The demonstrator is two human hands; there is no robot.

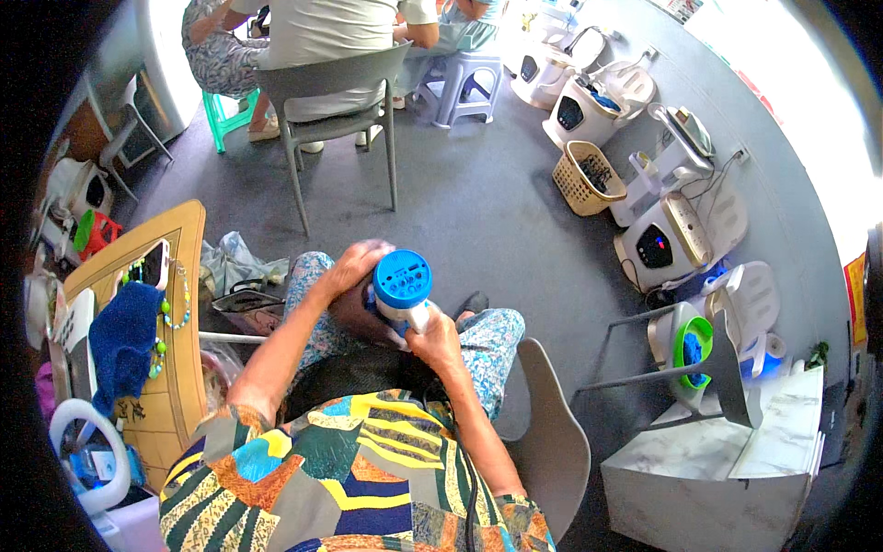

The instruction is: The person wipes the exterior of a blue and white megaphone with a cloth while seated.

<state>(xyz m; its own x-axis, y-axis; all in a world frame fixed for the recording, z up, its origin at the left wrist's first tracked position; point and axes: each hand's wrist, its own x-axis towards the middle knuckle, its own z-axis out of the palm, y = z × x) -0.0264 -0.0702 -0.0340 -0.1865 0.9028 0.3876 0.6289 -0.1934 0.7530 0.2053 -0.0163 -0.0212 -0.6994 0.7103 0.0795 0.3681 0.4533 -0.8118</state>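
A handheld device that looks like a megaphone (pixel 402 279) is above my lap. Its round blue end faces up and bears several buttons and a slot. My right hand (pixel 436 339) is closed around its white handle (pixel 418 316). On the far left side of the device is my left hand (pixel 359 265), its fingers blurred. I cannot tell whether it grips the device or only rests near it. Below the left hand, a dark brown shape (pixel 352 310) is partly hidden by the device and my arm. A black item (pixel 345 378) lies across my lap.
On my left stands a wooden table (pixel 183 324) with a navy cloth (pixel 127 338), a phone (pixel 157 265) and beaded strings (pixel 181 303). Bags (pixel 245 265) lie beyond it. Ahead, people sit around a grey chair (pixel 331 76). Foot-bath machines (pixel 662 241) and a basket (pixel 588 179) line the right wall.
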